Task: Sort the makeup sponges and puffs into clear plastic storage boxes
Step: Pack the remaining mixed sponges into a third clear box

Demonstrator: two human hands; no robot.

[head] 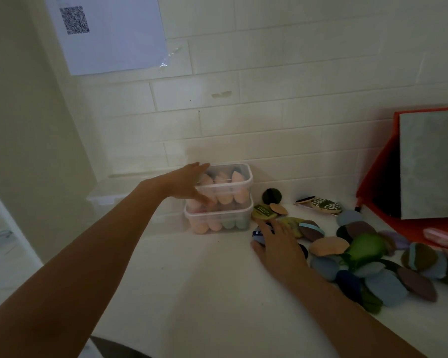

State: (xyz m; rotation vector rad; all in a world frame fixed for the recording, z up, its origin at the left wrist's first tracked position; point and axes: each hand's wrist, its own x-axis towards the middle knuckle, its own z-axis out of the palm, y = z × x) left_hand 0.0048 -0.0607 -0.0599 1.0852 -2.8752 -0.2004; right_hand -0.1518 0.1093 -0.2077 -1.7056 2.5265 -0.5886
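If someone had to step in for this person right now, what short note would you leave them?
Left hand: open, spread against the left side of the top box.
Right hand: flat on the counter, fingers over a blue puff at the near edge of the pile; I cannot tell whether it grips it.
Things: two clear boxes stacked against the tiled wall, the top one and the bottom box, both filled with sponges. A loose pile of puffs lies to their right, by an orange bin.
Done: sponges boxed.
Left: the puffs still need boxing.
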